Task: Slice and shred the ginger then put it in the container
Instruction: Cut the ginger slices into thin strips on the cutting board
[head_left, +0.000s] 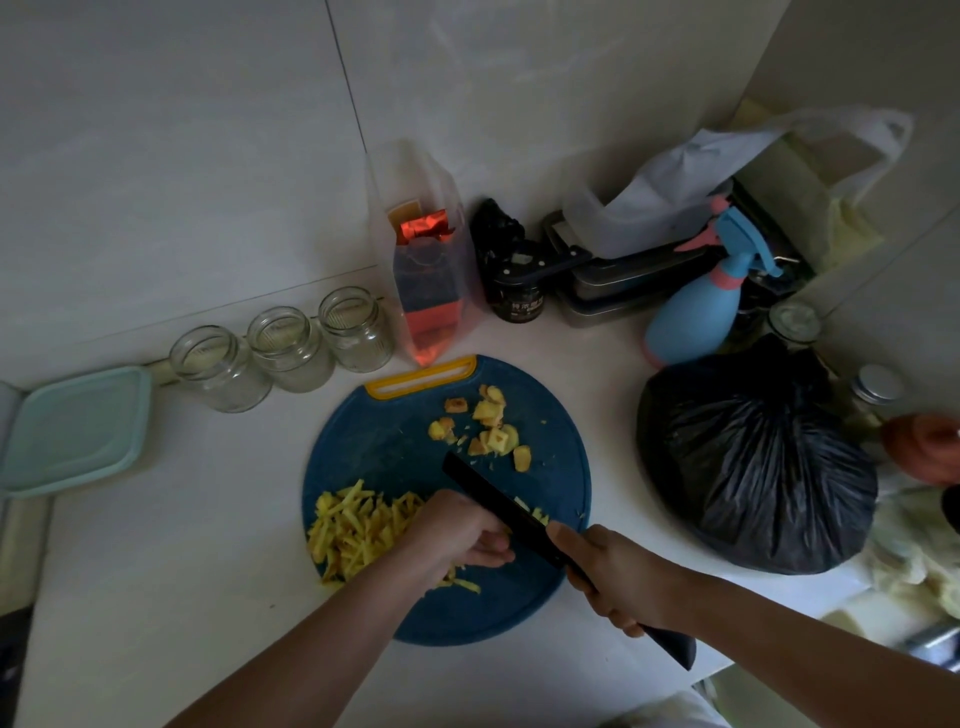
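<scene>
Yellow ginger under my hands, the shredding step half done.

My left hand (457, 530) is curled down on ginger slices beside the black knife (498, 506), and my right hand (618, 577) is closed around its handle. Finished shreds (358, 530) lie in a pile at the left of the blue board (374, 441); rough chunks (488, 423) wait at the far edge. I judge that next I must cut thin and keep my fingertips back. The green container (72, 431) stands well apart at the left, lid on.

The white counter (208, 571) carries a blue cutting board (384, 447), three glass jars (291, 348) and a black bag (753, 462).
</scene>
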